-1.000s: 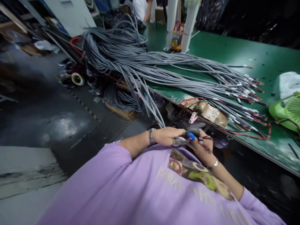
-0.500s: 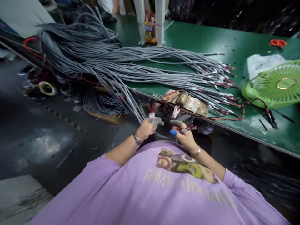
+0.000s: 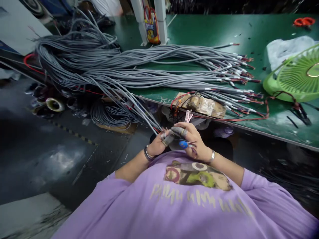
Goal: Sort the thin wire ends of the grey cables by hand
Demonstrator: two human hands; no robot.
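Several grey cables (image 3: 146, 114) run down over the bench edge, and my left hand (image 3: 159, 143) is closed around their ends. Tape or finger cots wrap some of its fingertips. My right hand (image 3: 195, 142) is close against it, fingers curled, with a blue cover (image 3: 183, 144) on the thumb. Thin dark and reddish wires (image 3: 193, 150) stick out from the right hand's grip beside the thumb. Where the fingertips meet, the details are hidden. A large bundle of grey cables (image 3: 154, 78) with white-banded, stripped ends lies on the green bench above the hands.
A taped wooden block (image 3: 201, 105) with a pink clip (image 3: 188, 116) sits at the bench edge. Right of it are a green fan (image 3: 296, 79), black clips (image 3: 302, 114) and orange-handled scissors (image 3: 304, 22). A coiled cable (image 3: 113, 116) lies below the bench.
My right hand has moved left, so its fingers now meet those of my left hand. The left hand has lowered slightly, still holding the cables. The camera view has shifted a little.
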